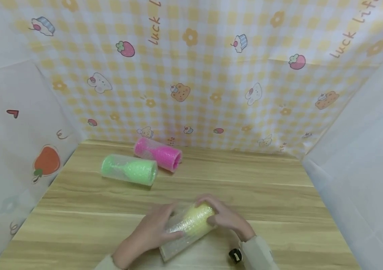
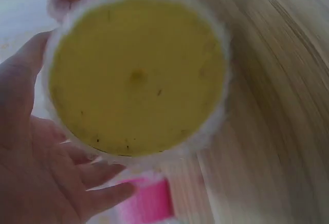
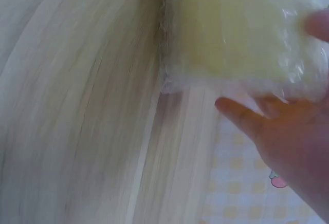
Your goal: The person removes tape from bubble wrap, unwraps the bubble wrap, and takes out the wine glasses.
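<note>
A yellow cup in clear bubble wrap (image 1: pixel 195 221) lies slanted between my two hands near the front of the wooden table. My left hand (image 1: pixel 157 228) grips the wrap's left part, thumb on the near side and fingers on the far side. Around the right end curls my right hand (image 1: pixel 225 217), with its thumb on the near side. The left wrist view shows the cup's round, flat yellow end (image 2: pixel 139 75). In the right wrist view, the yellow cup's side (image 3: pixel 236 29) shows through the wrap, with fingers along its edge.
Farther back on the left lie a green cup in bubble wrap (image 1: pixel 129 169) and a pink one (image 1: pixel 157 153), side by side. A small black ring-shaped object (image 1: pixel 235 255) sits by my right sleeve. Behind the wooden table (image 1: pixel 262 187) hangs a yellow checked cloth (image 1: pixel 211 67).
</note>
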`<action>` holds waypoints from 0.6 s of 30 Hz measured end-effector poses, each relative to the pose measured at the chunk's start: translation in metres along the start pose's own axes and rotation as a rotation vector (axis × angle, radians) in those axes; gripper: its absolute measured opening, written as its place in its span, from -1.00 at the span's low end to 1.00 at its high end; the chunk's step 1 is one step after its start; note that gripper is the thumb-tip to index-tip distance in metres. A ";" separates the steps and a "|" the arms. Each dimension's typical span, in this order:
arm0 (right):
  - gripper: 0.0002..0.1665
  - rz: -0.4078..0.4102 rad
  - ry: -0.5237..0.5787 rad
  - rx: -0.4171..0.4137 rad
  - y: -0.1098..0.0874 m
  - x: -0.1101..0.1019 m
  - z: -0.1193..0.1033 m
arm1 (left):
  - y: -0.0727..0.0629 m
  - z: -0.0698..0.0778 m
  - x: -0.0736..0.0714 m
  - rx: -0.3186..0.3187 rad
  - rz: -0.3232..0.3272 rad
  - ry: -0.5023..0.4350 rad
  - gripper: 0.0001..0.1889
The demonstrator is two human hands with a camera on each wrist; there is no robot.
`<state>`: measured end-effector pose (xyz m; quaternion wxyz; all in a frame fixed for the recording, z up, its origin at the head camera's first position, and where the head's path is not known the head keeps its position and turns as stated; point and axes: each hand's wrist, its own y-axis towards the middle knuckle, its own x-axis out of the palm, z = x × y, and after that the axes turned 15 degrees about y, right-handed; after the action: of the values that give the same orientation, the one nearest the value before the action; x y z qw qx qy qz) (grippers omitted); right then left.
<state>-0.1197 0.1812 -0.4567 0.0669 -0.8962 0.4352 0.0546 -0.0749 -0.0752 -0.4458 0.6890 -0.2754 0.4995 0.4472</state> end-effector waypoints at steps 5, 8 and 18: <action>-0.34 0.002 0.066 0.063 0.008 0.002 0.000 | 0.005 0.017 0.013 -0.024 -0.156 -0.236 -0.10; -0.32 0.013 0.091 0.067 0.010 0.004 0.000 | 0.003 0.021 0.020 -0.067 -0.182 -0.343 -0.11; -0.19 0.293 0.257 0.148 -0.018 0.012 0.005 | -0.006 0.014 0.026 -0.293 -0.239 -0.646 -0.16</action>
<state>-0.0980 0.1837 -0.4622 0.0681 -0.8156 0.5686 -0.0833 -0.0608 -0.0580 -0.4659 0.8116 -0.2723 0.1514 0.4943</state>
